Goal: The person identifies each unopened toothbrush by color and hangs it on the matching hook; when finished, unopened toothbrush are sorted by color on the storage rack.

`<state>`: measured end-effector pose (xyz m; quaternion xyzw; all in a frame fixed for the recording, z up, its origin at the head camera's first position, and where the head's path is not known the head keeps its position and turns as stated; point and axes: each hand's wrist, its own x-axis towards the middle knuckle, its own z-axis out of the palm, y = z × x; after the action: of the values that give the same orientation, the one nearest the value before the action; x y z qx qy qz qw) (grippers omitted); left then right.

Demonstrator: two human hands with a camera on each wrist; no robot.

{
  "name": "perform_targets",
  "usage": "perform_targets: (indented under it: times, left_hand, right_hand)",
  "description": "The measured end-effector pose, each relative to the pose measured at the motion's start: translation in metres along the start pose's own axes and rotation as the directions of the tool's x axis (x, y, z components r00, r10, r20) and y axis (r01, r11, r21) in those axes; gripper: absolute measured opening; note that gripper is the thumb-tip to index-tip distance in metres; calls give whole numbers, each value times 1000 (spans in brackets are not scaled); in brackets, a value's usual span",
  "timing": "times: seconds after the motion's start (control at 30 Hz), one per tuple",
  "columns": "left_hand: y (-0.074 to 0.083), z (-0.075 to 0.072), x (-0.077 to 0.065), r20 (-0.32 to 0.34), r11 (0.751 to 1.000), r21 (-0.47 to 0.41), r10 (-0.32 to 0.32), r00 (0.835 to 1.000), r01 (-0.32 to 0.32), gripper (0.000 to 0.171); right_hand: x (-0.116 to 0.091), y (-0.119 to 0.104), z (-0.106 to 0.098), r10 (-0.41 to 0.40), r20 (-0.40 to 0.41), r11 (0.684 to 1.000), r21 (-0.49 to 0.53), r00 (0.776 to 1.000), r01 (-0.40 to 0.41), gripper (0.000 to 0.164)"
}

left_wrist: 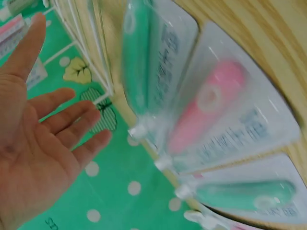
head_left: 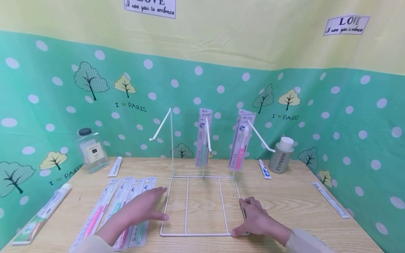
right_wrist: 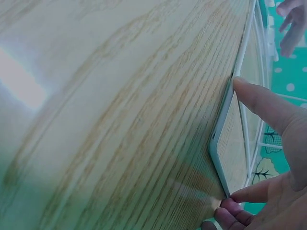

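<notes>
A white wire display rack [head_left: 187,207] stands mid-table with three upright prongs. Packaged toothbrushes [head_left: 201,147] hang on its middle prong, and more packs [head_left: 239,154] with a pink-handled toothbrush in front hang on the right one. The left prong [head_left: 161,123] is bare. My right hand [head_left: 254,218] grips the base's front right corner, thumb on the front bar and fingers at the side bar in the right wrist view. My left hand [head_left: 145,207], fingers extended and thumb spread, is beside the base's left bar; contact is unclear. Below it lie packaged toothbrushes [left_wrist: 208,100] with pink and green handles.
At the left are a toothpaste tube [head_left: 42,214], a small white tube [head_left: 115,167] and a glass bottle [head_left: 93,151]. On the right stand a grey bottle [head_left: 281,156], a small tube [head_left: 265,169] and a thin flat strip [head_left: 330,199]. A patterned cloth hangs behind.
</notes>
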<state>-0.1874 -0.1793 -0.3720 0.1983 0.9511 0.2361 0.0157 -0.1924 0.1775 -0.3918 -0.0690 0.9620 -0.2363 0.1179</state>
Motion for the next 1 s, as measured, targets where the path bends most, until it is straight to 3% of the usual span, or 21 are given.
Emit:
perform_targets:
  times: [0.2, 0.47, 1.0]
  left_hand:
    - [-13, -10, -6, -120, 1000, 18, -8, 993, 11, 76]
    - [-32, -26, -22, -243, 998, 28, -48, 969, 56, 60]
    - [-62, -47, -44, -275, 983, -20, -178, 945, 180, 70]
  right_hand:
    - [0, 1, 0, -5, 1, 1000, 0, 1000, 5, 117]
    - [-1, 0, -1, -12, 0, 1000, 11, 1000, 12, 116]
    - [-1, -1, -1, -11, 0, 1000, 7, 1000, 11, 116]
